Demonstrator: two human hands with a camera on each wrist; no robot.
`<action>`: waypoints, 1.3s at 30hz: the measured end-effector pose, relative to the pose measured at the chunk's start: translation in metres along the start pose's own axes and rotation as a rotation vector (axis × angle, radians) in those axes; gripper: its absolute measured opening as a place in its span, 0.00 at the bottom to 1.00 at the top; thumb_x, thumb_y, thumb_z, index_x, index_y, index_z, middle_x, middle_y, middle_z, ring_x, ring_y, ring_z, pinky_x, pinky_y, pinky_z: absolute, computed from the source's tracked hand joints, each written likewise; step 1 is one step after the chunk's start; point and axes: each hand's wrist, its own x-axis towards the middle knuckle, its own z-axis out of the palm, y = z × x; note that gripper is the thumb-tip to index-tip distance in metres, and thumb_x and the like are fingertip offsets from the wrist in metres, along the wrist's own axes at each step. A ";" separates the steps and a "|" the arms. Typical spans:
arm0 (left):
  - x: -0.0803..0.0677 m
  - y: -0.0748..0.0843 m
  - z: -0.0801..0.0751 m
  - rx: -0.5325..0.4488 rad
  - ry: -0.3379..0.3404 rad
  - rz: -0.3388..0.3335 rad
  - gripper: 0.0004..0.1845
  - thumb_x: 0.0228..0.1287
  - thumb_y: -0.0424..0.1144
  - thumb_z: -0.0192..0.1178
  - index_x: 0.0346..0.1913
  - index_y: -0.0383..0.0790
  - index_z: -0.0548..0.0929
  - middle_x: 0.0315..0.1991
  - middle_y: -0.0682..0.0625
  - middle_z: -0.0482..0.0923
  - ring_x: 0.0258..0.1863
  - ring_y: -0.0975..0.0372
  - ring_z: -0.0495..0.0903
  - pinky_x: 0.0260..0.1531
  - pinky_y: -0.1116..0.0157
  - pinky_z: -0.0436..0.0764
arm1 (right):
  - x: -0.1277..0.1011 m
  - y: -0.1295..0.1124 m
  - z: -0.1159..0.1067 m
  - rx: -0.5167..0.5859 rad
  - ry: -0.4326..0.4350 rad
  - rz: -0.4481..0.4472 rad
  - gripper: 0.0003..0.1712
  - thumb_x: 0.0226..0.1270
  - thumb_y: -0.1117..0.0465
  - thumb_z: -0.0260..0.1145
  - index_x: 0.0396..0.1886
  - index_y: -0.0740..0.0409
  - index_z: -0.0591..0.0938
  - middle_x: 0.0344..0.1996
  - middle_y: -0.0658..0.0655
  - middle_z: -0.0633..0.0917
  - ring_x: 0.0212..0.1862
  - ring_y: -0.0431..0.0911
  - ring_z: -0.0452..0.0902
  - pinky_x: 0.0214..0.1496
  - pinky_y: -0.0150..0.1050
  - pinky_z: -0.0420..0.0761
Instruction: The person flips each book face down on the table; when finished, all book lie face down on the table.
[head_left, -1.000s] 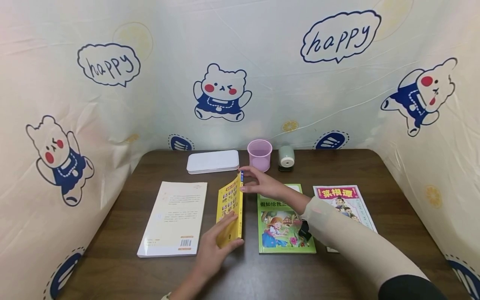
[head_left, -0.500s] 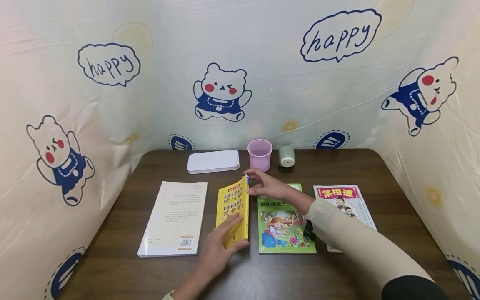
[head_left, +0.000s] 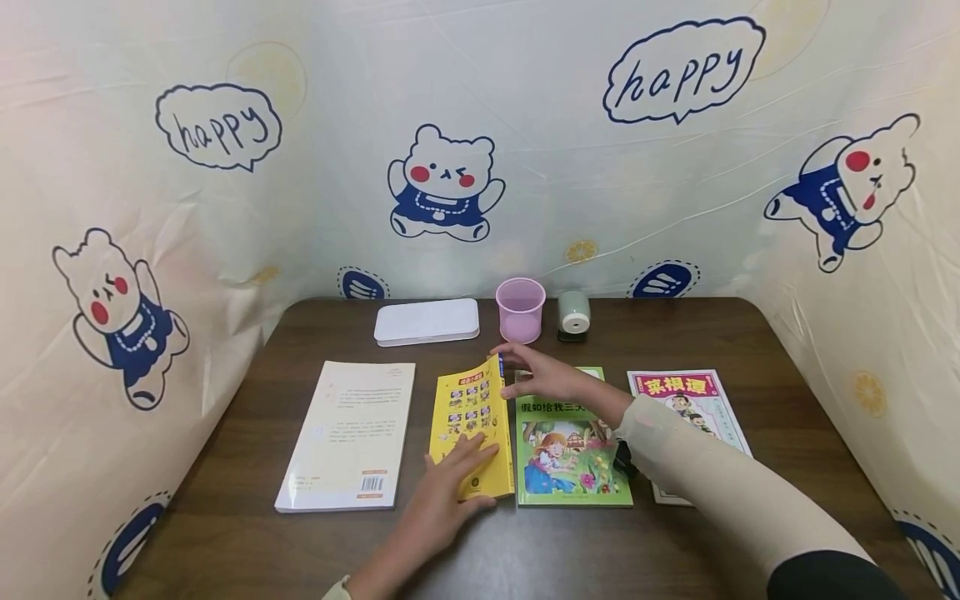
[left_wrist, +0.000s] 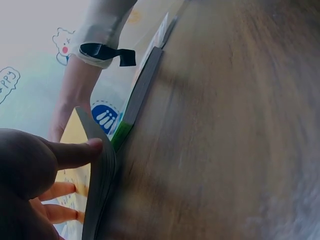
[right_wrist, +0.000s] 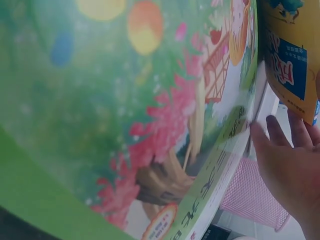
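Note:
A thin yellow book (head_left: 471,396), its back cover facing up, lies tilted between both hands with its spine side on the right raised. The left hand (head_left: 453,483) lays spread, fairly straight fingers on the cover, while its thumb (left_wrist: 80,152) stretches across the bottom edge of the pages. At the top right corner the right hand (head_left: 543,375) holds the spine end with fingertips and thumb. The right wrist view shows the yellow front cover (right_wrist: 285,65) with the right fingers at its edge. Right beside the spine is a green picture-cover book (head_left: 555,458), partly under the right hand.
To the left lies a thick white book (head_left: 345,433); to the right, a book with a magenta title band (head_left: 705,400), partly behind the forearm. Along the table's back edge stand a white flat case (head_left: 426,321), a pink mesh cup (head_left: 519,310) and a grey-green pencil sharpener (head_left: 573,312).
The yellow book has tipped from nearly upright toward flat, its spine swinging right and down. Both hands have followed it; the left fingers now spread over its cover.

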 end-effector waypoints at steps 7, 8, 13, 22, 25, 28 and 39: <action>0.000 0.002 -0.001 0.093 -0.033 0.005 0.36 0.59 0.46 0.75 0.72 0.59 0.77 0.78 0.52 0.66 0.77 0.44 0.61 0.65 0.19 0.39 | 0.001 0.002 0.000 -0.161 0.038 0.048 0.42 0.62 0.56 0.79 0.73 0.51 0.70 0.69 0.56 0.78 0.75 0.53 0.67 0.79 0.58 0.61; 0.000 0.002 -0.001 0.101 -0.035 0.005 0.36 0.59 0.45 0.75 0.71 0.58 0.77 0.77 0.51 0.66 0.77 0.44 0.62 0.64 0.19 0.39 | 0.001 0.003 0.000 -0.187 0.042 0.055 0.42 0.62 0.55 0.79 0.73 0.50 0.71 0.69 0.56 0.78 0.75 0.53 0.68 0.79 0.57 0.62; 0.000 0.001 -0.003 0.156 -0.039 0.013 0.33 0.59 0.43 0.74 0.69 0.54 0.80 0.77 0.48 0.67 0.76 0.41 0.63 0.64 0.18 0.39 | 0.006 0.010 0.000 -0.303 0.051 0.075 0.42 0.59 0.51 0.81 0.71 0.49 0.73 0.68 0.57 0.79 0.73 0.52 0.71 0.76 0.54 0.69; 0.002 -0.001 -0.005 0.219 -0.096 -0.011 0.27 0.61 0.42 0.74 0.65 0.48 0.84 0.76 0.44 0.67 0.76 0.39 0.62 0.74 0.35 0.57 | 0.020 0.018 0.006 -0.486 0.041 0.083 0.41 0.58 0.47 0.81 0.70 0.48 0.75 0.62 0.53 0.81 0.67 0.49 0.75 0.72 0.50 0.73; 0.002 -0.003 -0.006 0.254 -0.102 0.004 0.27 0.62 0.42 0.74 0.65 0.48 0.84 0.77 0.43 0.67 0.76 0.39 0.62 0.74 0.38 0.60 | 0.022 0.017 0.008 -0.518 0.042 0.100 0.41 0.58 0.47 0.80 0.70 0.47 0.75 0.62 0.52 0.81 0.67 0.48 0.74 0.73 0.50 0.72; 0.002 -0.005 -0.008 0.283 -0.097 0.029 0.26 0.61 0.43 0.74 0.64 0.47 0.85 0.76 0.43 0.68 0.75 0.38 0.64 0.72 0.37 0.63 | 0.024 0.015 0.009 -0.540 0.039 0.109 0.40 0.59 0.46 0.80 0.70 0.46 0.76 0.64 0.51 0.80 0.68 0.48 0.72 0.74 0.50 0.70; 0.000 -0.009 -0.017 0.277 -0.103 0.043 0.26 0.61 0.43 0.74 0.63 0.48 0.85 0.76 0.43 0.67 0.74 0.39 0.65 0.71 0.38 0.65 | 0.029 0.013 0.015 -0.636 0.024 0.092 0.41 0.58 0.44 0.80 0.70 0.48 0.77 0.67 0.52 0.78 0.69 0.50 0.68 0.74 0.50 0.69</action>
